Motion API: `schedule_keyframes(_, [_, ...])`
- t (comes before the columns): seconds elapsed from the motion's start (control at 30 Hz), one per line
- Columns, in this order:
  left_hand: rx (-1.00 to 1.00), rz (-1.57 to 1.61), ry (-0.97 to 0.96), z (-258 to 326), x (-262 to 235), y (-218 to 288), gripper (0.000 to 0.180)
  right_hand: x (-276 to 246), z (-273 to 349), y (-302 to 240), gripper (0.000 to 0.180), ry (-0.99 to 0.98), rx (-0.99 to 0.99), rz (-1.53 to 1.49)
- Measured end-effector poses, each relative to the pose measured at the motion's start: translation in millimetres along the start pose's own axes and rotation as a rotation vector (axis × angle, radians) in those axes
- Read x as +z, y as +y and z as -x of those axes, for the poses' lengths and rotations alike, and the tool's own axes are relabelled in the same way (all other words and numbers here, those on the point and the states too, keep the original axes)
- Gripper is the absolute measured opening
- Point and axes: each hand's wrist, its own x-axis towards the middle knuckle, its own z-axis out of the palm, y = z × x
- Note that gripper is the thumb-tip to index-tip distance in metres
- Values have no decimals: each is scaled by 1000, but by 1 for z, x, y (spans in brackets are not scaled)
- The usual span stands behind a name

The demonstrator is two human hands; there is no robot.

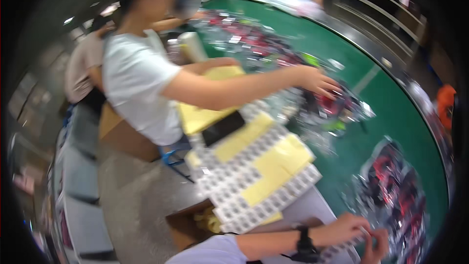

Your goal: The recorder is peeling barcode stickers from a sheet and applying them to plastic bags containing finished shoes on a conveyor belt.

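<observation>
At the lower right of the frame, the left hand (342, 230), with a dark watch (304, 245) on its wrist, and the right hand (376, 245) meet over the green table (391, 112). Both close their fingers on a small pale strip (359, 237) held between them; blur hides what the strip is. Just right of the hands lies a heap of clear bags (395, 186) with red and black contents. Left of the hands, at lower centre, stands a stack of grey trays (254, 186) layered with yellow sheets (286, 159), and a black slab (222, 127) rests on its upper end. Upper left, a co-worker in a white shirt (137, 83) stretches a hand (320, 82) with spread fingers toward a second pile of bags (337, 107) at centre right. More bags (244, 39) are strewn along the table toward the top.
</observation>
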Motion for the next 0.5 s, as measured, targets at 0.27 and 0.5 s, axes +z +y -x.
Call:
schedule_keyframes(0.27, [-153, -27, -70, 14, 2, 3, 34, 19, 17, -21, 8, 153, -359, 206])
schedule_keyframes(0.5, [-204, 134, 0, 4, -11, 16, 44, -8, -15, -16, 12, 375, -413, -18])
